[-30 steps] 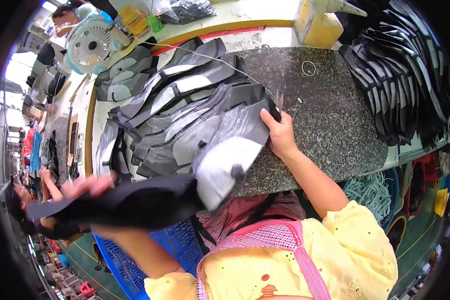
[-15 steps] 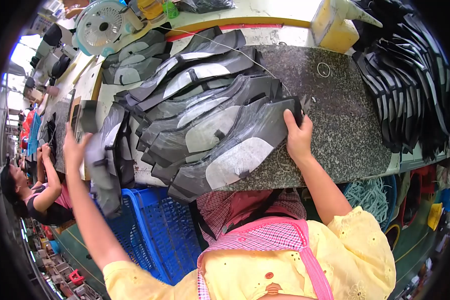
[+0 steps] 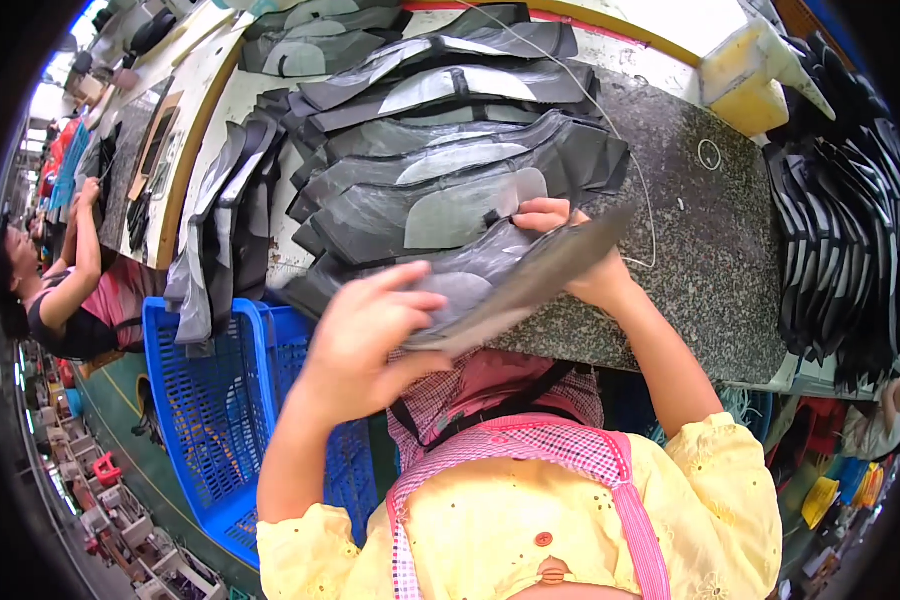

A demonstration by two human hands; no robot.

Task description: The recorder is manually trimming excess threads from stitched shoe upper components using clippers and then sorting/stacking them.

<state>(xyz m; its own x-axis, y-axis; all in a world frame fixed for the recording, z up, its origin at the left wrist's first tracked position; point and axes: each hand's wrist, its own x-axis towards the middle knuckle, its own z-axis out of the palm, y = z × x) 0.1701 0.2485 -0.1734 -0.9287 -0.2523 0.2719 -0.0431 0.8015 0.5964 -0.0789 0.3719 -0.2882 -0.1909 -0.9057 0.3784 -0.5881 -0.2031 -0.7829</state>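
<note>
Near the slab's (image 3: 710, 250) front edge, my right hand (image 3: 560, 245) pinches a grey-black cut piece (image 3: 515, 285), left hand (image 3: 365, 335) loosely curled beneath it; I judge most of the overlapped stack (image 3: 440, 150) remains.

she wears a pale yellow blouse (image 3: 490, 530) with short puffed sleeves, gathered at the cuffs and dotted with small embroidered holes. over it runs a pink checked apron (image 3: 530, 450) with pink straps and dark cords crossing near the top. a small orange button sits on the front. both forearms are bare.
</note>
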